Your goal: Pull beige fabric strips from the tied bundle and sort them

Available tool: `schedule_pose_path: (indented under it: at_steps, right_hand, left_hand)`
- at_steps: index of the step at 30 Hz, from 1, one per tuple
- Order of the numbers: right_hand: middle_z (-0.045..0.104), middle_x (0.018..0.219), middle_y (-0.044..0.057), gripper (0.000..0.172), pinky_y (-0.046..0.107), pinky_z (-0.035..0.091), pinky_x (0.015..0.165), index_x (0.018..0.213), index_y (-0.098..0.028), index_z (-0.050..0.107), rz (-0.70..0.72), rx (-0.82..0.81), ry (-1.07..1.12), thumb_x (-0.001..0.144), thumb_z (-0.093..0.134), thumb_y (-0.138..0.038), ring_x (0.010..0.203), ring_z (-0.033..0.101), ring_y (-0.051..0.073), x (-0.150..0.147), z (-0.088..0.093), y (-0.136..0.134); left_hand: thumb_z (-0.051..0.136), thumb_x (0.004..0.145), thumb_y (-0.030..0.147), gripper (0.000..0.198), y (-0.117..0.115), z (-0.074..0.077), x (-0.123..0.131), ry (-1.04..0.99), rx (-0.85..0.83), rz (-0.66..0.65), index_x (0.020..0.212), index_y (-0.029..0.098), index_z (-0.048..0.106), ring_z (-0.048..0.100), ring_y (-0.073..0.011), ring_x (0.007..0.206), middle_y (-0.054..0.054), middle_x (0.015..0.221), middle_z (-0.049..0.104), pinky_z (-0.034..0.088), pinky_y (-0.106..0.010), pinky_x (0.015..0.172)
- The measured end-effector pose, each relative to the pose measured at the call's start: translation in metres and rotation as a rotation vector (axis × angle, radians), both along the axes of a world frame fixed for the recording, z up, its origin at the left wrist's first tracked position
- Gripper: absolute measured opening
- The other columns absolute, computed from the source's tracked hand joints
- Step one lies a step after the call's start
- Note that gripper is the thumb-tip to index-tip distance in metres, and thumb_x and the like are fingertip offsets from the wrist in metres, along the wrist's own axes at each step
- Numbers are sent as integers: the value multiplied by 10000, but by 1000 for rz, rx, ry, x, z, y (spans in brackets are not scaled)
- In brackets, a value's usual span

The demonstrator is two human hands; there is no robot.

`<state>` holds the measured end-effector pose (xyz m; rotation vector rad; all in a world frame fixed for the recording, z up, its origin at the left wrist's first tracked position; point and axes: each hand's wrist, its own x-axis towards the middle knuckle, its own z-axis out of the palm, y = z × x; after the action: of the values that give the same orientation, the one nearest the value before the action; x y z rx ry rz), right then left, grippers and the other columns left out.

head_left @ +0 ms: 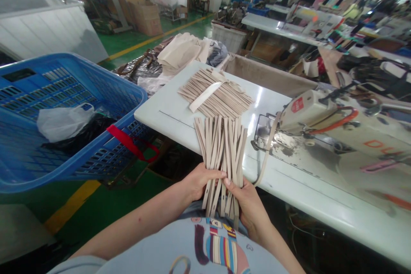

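My left hand and my right hand grip one bundle of beige fabric straps between them, at the table's near edge. Both thumbs lie across the front of the straps, and the other fingers are mostly hidden behind. Small dark slots show near the lower ends of several straps. Just beyond the bundle, a flat pile of similar straps lies on the white table, with a pale strip across it. To the right, one long strap hangs from the sewing machine over the edge.
On the left stands a blue plastic basket holding a white bag and a black bag, with a red strap on its rim. Behind the table sit beige fabric pieces and a large bin. More sewing tables fill the background.
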<state>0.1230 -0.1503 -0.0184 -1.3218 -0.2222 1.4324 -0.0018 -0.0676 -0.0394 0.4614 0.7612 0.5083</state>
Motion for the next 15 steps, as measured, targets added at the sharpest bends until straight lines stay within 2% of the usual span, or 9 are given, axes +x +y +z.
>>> schedule_pose_path:
  at_steps: [3, 6, 9, 12, 15]
  right_hand:
    - [696, 662, 1, 401, 264, 526, 587, 889, -162, 708, -44, -57, 4, 630, 909, -393, 548, 616, 137, 2, -1, -1]
    - [695, 663, 3, 350, 239, 498, 546, 864, -157, 717, -70, -74, 3, 632, 897, -347, 529, 600, 128, 4, 0, -2]
    - [743, 755, 42, 341, 275, 537, 614, 905, -153, 734, -56, -48, 23, 628, 874, -295, 611, 664, 176, 5, 3, -2]
    - [768, 830, 72, 373, 337, 569, 703, 956, -156, 738, -25, -17, 38, 634, 861, -298, 711, 714, 234, 4, 6, -2]
    - [775, 853, 83, 402, 376, 575, 760, 978, -162, 734, 19, 1, -7, 643, 877, -332, 762, 728, 257, 4, 7, -4]
  left_hand:
    - [854, 540, 212, 405, 0, -2, 0, -7, -20, -20, 878, 39, 716, 666, -241, 641, -140, 744, 707, 580, -389, 659]
    - [780, 569, 201, 308, 0, -6, -1, -39, -34, -14, 832, 56, 708, 647, -212, 617, -103, 674, 673, 574, -344, 638]
    - [726, 558, 185, 226, 2, -9, -3, -53, -35, 32, 753, 74, 691, 642, -184, 650, -87, 678, 656, 570, -291, 666]
    - [731, 564, 190, 250, 2, -10, -4, -54, -29, 31, 782, 70, 699, 631, -163, 647, -93, 746, 667, 557, -264, 636]
    - [796, 580, 198, 280, 1, -8, -5, -21, -8, 17, 811, 73, 700, 580, -132, 553, -55, 647, 629, 523, -248, 569]
